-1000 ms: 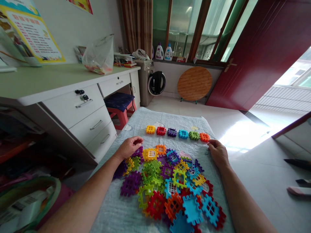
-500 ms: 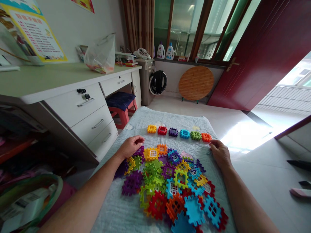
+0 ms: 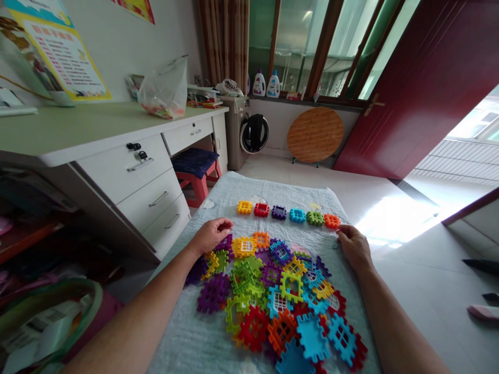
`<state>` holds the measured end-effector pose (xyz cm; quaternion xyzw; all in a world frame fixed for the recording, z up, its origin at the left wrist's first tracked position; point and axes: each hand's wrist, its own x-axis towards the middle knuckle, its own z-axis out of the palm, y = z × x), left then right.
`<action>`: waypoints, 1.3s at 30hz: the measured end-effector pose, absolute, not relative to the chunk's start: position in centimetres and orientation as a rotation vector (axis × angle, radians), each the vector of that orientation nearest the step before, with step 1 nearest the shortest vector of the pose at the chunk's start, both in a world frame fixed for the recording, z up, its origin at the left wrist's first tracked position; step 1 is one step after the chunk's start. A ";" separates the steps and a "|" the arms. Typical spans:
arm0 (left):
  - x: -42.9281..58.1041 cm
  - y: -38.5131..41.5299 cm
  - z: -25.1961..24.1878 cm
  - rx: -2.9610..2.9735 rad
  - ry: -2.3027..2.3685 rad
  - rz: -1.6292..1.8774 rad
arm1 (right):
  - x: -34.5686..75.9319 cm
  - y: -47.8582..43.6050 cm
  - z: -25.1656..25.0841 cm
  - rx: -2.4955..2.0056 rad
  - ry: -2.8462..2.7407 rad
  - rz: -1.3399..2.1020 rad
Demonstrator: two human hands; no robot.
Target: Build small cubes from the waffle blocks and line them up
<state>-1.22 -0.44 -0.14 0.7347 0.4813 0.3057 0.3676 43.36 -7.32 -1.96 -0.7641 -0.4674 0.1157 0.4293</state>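
A row of small interlocking plastic block cubes crosses the cloth-covered table (image 3: 234,188): a yellow block (image 3: 245,208), a red block (image 3: 261,210), a purple block (image 3: 279,212), a blue block (image 3: 297,215), a green block (image 3: 315,218) and an orange block (image 3: 332,221). My right hand (image 3: 354,246) rests with curled fingers at the row's right end, fingertips close by the orange block; contact is unclear. On the left, my left hand (image 3: 210,236) lies with closed fingers beside the pile, nothing visible in them. Between my forearms spreads a heap of loose notched building panels (image 3: 273,272) in several colours.
To the left stands a white desk (image 3: 97,124) with a plastic bag (image 3: 166,91) on top. A red stool (image 3: 200,187) is under it. Beyond are a washing machine (image 3: 236,132), a round wooden tabletop (image 3: 315,134) and a red door (image 3: 393,98).
Both hands and all the blocks stay in place. Only the camera view has shifted very slightly.
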 end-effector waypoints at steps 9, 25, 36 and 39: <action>-1.1 -0.6 0.1 1.898 1.242 0.778 | 44.0 -7.1 -2.6 -1.893 -1.176 0.307; -1.3 -0.4 -0.2 1.904 1.238 0.781 | 43.3 -7.4 -1.8 -1.930 -1.183 0.294; -1.2 -0.5 -0.2 1.894 1.243 0.779 | 43.5 -7.5 -2.0 -1.919 -1.192 0.292; -1.2 -0.4 -0.3 1.893 1.235 0.784 | 43.5 -7.5 -2.0 -1.916 -1.186 0.297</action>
